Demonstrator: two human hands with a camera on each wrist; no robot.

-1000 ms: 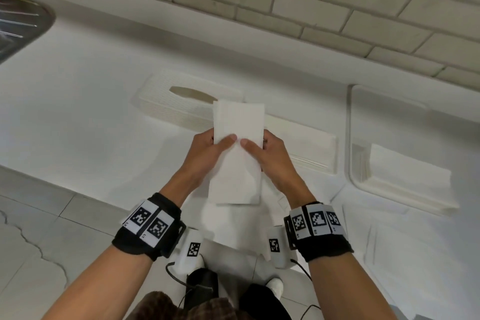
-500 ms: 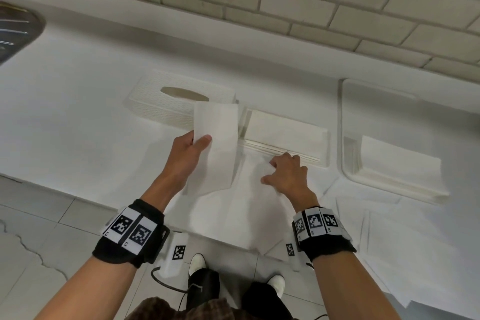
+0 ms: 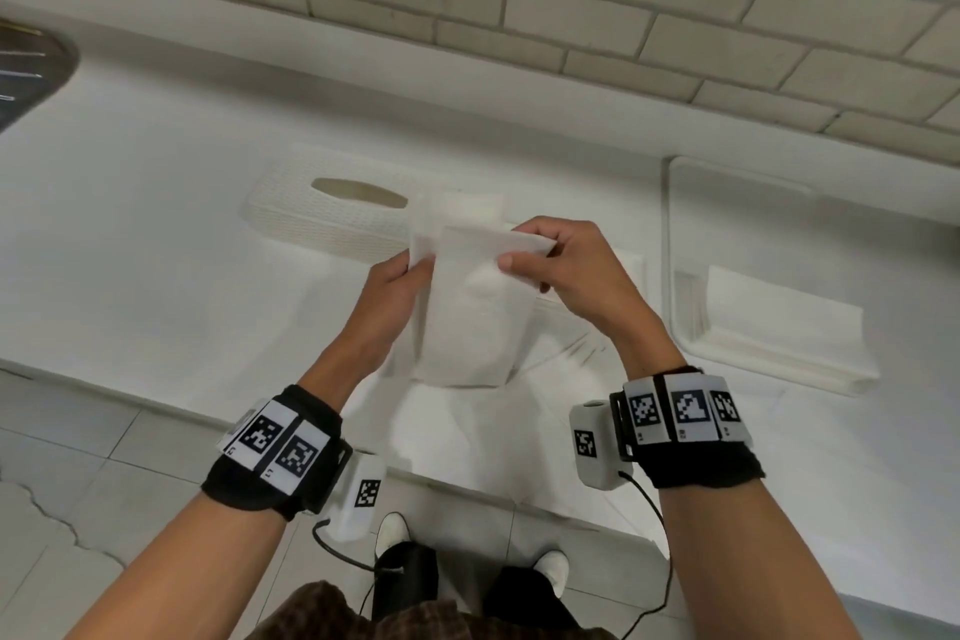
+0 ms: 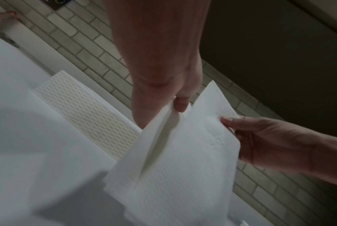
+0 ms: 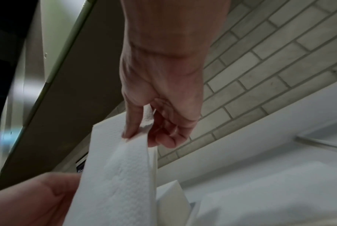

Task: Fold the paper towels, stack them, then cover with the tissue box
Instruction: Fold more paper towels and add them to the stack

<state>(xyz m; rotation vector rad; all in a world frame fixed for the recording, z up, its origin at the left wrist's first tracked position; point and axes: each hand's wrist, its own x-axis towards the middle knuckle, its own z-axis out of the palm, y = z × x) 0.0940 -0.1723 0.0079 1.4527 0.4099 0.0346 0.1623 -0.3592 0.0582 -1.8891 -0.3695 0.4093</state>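
Both hands [image 3: 483, 276] pinch one white, embossed, half-folded paper towel [image 3: 467, 322] in midair.

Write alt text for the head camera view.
Two hands hold a white paper towel upright above a white counter: the left hand pinches its left edge, the right hand its upper right corner. Behind it lies a white tissue box; a stack of folded towels sits to the right.
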